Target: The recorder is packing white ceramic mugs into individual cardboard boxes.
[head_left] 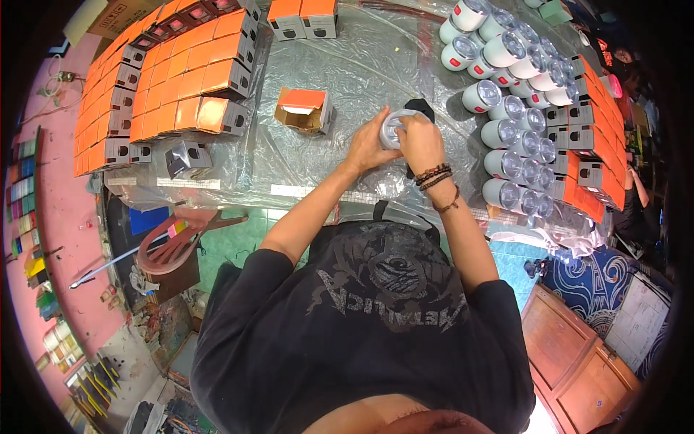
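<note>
The left hand (pixel 367 148) curled around a white cup (pixel 387 136) above the table (pixel 354 72); the right hand (pixel 423 142) bunched its fingers at the cup's mouth, their exact grip hidden. A black thing (pixel 421 108) lay just beyond. Leftward stood an open box (pixel 303 99), then orange boxes (pixel 184 76) with dark cup pictures (pixel 289 34). Rightward, white tumblers (pixel 494 135) bore small red labels (pixel 455 62). Pale lettering (pixel 354 301) crossed the shirt (pixel 361 369).

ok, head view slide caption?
Left hand holds a pale cup, right hand at its mouth, over a plastic-covered table between orange boxes and lidded white cups.
</note>
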Motion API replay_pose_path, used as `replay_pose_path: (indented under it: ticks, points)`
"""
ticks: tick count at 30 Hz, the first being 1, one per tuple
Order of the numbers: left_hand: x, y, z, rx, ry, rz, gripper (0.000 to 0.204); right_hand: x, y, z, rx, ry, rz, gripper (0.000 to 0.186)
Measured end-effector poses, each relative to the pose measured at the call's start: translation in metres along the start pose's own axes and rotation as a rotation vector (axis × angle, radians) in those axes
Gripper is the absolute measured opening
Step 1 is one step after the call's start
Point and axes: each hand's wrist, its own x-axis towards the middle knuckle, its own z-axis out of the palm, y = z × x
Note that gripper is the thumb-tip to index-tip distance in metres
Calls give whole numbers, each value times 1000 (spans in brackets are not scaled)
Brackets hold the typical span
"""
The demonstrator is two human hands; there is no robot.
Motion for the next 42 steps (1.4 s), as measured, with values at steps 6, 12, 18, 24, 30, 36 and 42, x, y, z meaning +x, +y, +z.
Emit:
replay_pose_path:
  ticks: [6, 12, 18, 24, 30, 36, 42]
  points:
    - [-17, -30, 8, 367, -10, 9, 105, -5, 3, 4, 57, 8, -40, 43]
    - [-24, -34, 18, 597, 66, -32, 108, -1, 2, 12, -42, -94, 21, 63]
    - [-20, -12, 6, 273, 84, 11, 116, 5, 4, 14, -62, -103, -26, 73]
    - [-13, -5, 6, 120, 112, 89, 109, 12, -4, -21, -14, -48, -4, 68]
    - [-19, -11, -4, 5, 79, -65, 100, 21, 1, -69, 67, -33, 123, 66]
    - [-17, 20, -35, 168, -30, -355, 92, 34, 34, -103, 295, 130, 219, 68]
    - [-12, 105, -70, 440, -27, 272, 91, 32, 66, -114, 277, 77, 296, 63]
